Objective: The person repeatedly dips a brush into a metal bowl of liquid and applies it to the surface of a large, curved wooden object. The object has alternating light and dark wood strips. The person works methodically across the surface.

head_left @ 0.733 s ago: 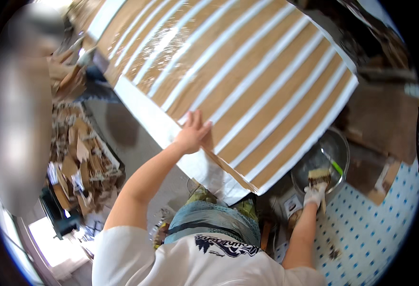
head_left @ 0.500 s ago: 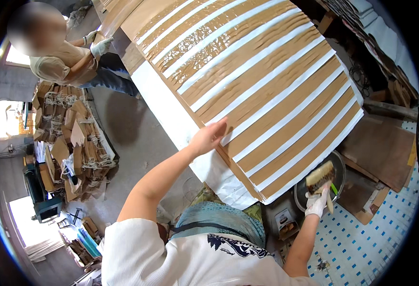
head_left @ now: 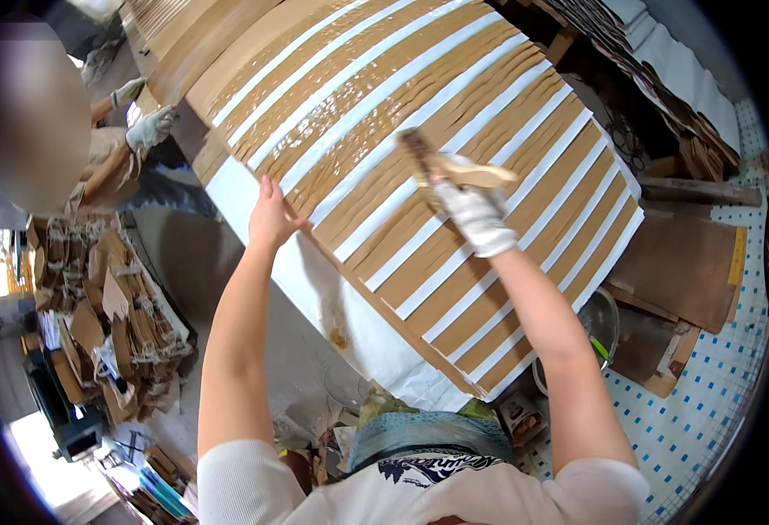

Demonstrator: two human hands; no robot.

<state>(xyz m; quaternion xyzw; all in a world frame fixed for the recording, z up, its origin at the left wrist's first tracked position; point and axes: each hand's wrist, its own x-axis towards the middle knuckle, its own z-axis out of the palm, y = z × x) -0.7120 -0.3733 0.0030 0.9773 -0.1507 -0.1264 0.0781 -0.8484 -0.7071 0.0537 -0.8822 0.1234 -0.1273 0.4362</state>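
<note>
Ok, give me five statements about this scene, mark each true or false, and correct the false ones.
1. The right hand holds a brush. True.
2. The left hand wears a white glove. False: it is bare; the right hand is gloved.
3. The brush is inside the basin. False: it is over the brown strips.
4. Something bright green shows at the basin. True.
5. The strips nearest the person's body are the glossiest. False: the gloss shows on those farther away, toward the top of the picture.
</note>
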